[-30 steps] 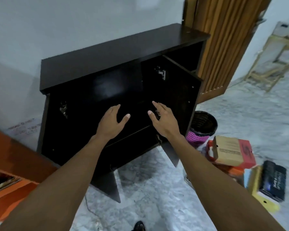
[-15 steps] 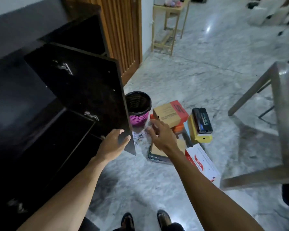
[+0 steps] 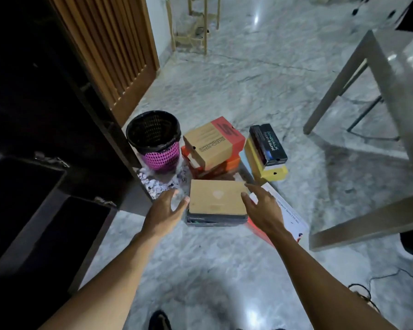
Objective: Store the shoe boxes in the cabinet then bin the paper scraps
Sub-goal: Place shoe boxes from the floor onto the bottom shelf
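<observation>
A shoe box with a plain brown lid and dark base lies on the marble floor right in front of me. My left hand is spread at its left edge, thumb tip at the lid's corner. My right hand hovers open at its right edge. Behind it a brown-and-red box sits on an orange box. A black box rests on a yellow one. A white-and-red box lies under my right wrist. Crumpled paper scraps lie beside the black-and-pink bin. The dark cabinet stands open at left.
A slatted wooden door stands behind the bin. A grey table with angled legs fills the right side. A wooden rack stands far back. A dark cable trails on the floor at lower right.
My view swung from the cabinet's inside to the floor pile. Both hands left the cabinet and dropped to either side of the brown-lidded box.
</observation>
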